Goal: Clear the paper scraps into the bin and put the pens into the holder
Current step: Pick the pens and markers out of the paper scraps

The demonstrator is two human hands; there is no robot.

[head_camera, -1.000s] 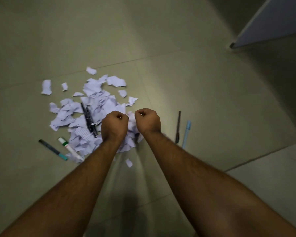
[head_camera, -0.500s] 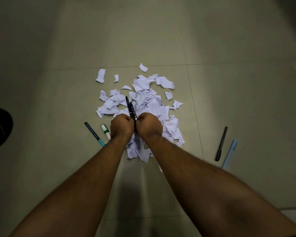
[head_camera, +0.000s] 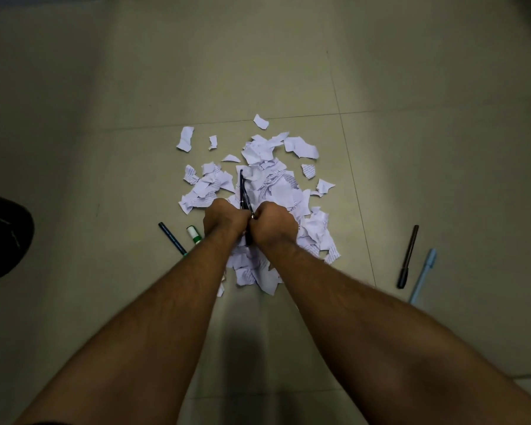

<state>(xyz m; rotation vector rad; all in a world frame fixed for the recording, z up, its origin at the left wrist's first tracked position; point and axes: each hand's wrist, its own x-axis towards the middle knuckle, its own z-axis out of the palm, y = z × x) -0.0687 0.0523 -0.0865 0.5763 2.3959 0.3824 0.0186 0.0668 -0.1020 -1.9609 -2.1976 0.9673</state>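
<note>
Both my left hand [head_camera: 224,220] and right hand [head_camera: 275,223] hang fisted over the paper scraps [head_camera: 267,185] mid-floor; what the fingers clamp I cannot tell.

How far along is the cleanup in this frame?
Nothing looks finished. The paper scraps lie piled on the floor, and no bin or holder is in view. In hand: the left hand and right hand are fisted together over the pile's black pens. Left: all scraps, plus the teal pen, green marker, black pen and blue pen.
</note>
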